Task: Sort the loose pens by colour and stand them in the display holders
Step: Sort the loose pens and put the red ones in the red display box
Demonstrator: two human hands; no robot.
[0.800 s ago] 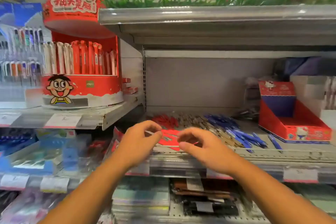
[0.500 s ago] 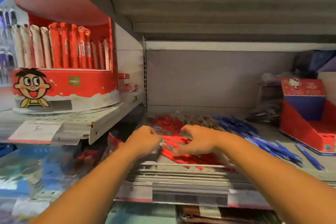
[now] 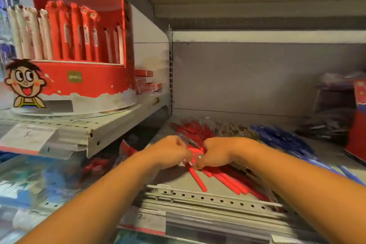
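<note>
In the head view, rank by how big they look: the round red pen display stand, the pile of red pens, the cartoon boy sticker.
1. Round red pen display stand, clearly largest.
2. Pile of red pens on the shelf, partly hidden by both hands, so its full extent is unsure.
3. Cartoon boy sticker, smallest.

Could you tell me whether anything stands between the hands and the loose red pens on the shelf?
Nothing visible does: the left hand and right hand are already down on the pile of loose red plastic pens lying on the grey metal shelf.
</note>
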